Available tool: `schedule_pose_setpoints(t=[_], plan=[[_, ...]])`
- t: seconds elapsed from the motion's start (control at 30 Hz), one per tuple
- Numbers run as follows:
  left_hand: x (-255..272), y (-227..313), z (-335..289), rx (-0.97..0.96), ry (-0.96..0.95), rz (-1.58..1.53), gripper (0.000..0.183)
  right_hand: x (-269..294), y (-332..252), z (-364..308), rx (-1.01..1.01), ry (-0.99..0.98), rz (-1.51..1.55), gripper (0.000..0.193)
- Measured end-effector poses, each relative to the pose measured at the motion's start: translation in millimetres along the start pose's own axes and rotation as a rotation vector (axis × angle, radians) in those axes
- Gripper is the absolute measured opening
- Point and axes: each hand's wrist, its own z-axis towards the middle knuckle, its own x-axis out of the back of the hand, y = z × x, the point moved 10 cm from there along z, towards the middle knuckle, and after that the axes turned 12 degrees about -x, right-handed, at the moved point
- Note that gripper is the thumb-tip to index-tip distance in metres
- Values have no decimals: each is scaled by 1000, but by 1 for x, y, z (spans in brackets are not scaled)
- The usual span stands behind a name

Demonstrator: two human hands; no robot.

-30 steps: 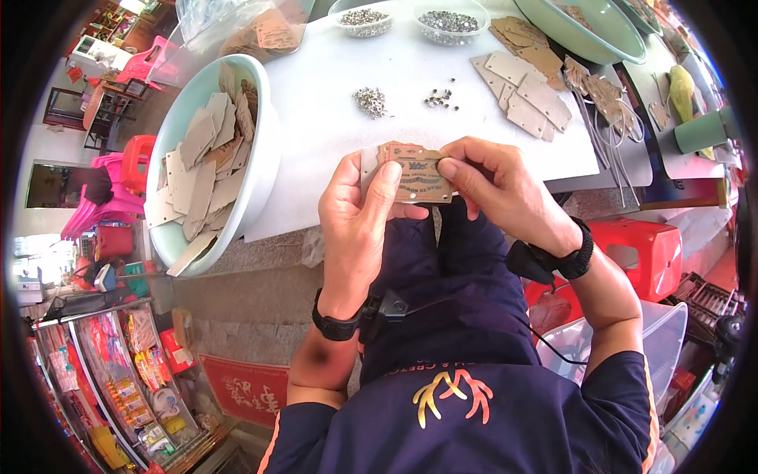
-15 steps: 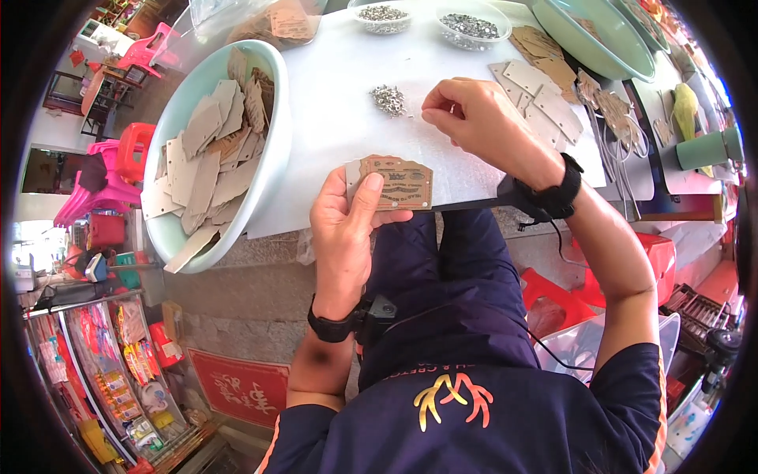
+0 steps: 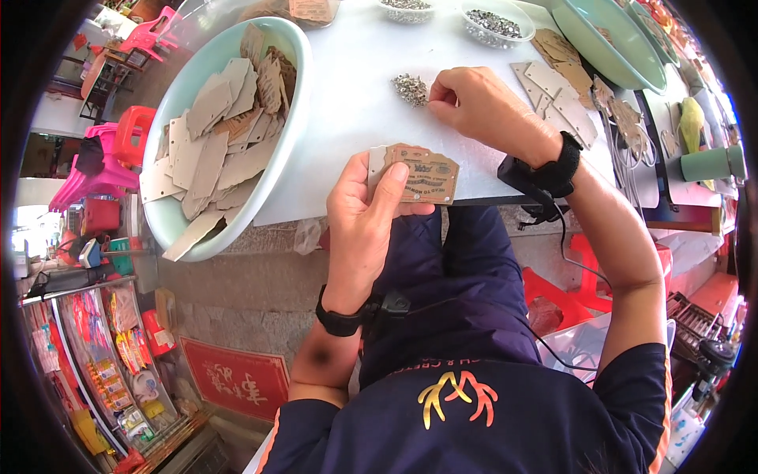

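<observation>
My left hand (image 3: 367, 209) grips a small stack of brown printed cardboard tags (image 3: 426, 175) over the table's near edge, thumb on top and fingers beneath. The tags have scalloped edges and small bright metal dots at the lower corners. Just beyond them, my right hand (image 3: 482, 103) is closed in a pinch beside a loose pile of small silver metal rivets (image 3: 410, 89). Its fingertips meet at the pile's right edge; whatever is between them is too small or hidden to make out.
At the left, a pale green basin (image 3: 294, 118) holds many grey-brown cardboard pieces. Two clear bowls of small metal parts, one silver (image 3: 407, 11) and one darker (image 3: 496, 30), stand at the back. More cardboard pieces (image 3: 557, 99) lie at the right, near another green basin (image 3: 612, 47).
My right hand has moved in closer to the rivet pile, its fingers still pinched. The left hand keeps its hold on the cardboard tags, now tilted slightly. The whole view has shifted a little.
</observation>
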Motion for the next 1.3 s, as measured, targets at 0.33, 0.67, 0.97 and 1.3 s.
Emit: schedule_pose_setpoints(t=[0.33, 0.67, 0.97, 1.3], plan=[[-35, 4, 3, -11, -232, 137, 23, 4, -4, -30, -210, -459, 505, 18], [-62, -3, 0, 8, -304, 110, 26, 7, 7, -51, -153, -735, 601, 16], [-76, -4, -6, 77, -409, 121, 26, -4, 11, -66, -248, -892, 822, 18], [-76, -1, -6, 79, -431, 130, 26, 1, 8, -69, -244, -867, 855, 19]])
